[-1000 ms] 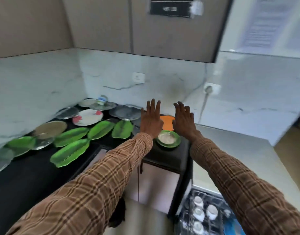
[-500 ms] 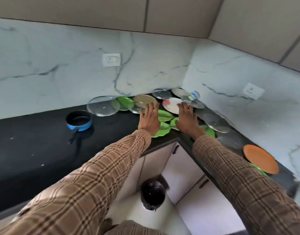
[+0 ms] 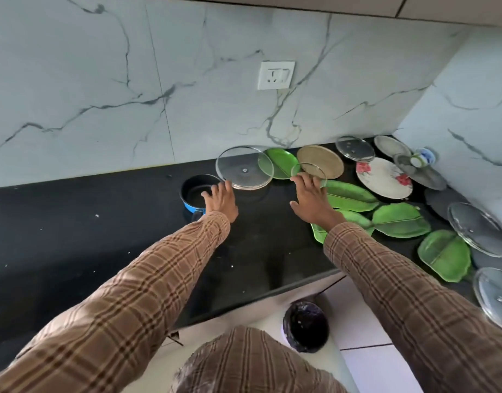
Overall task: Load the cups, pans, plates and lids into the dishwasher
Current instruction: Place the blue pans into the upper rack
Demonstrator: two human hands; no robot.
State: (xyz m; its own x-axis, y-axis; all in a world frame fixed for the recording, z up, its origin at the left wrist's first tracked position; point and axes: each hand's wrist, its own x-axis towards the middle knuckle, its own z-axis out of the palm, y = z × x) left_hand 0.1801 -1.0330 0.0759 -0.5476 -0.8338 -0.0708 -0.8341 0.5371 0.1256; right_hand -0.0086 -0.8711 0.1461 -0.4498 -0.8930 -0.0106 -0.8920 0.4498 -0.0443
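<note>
Since half a second ago both hands have swung left: left hand (image 3: 220,199), fingers spread, now over the small blue pan (image 3: 197,194) beside the large round glass lid (image 3: 244,171) on the black table (image 3: 102,222); right hand (image 3: 310,198), fingers apart, holds nothing.

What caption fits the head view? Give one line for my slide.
Both hands, left and right, reach open over the black counter toward a glass lid beside a blue pan.

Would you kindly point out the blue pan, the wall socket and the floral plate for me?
Blue pan (image 3: 198,191): head view, on its dark inner base.
Wall socket (image 3: 276,75): head view, middle of its white faceplate.
Floral plate (image 3: 383,178): head view, on its white centre.
</note>
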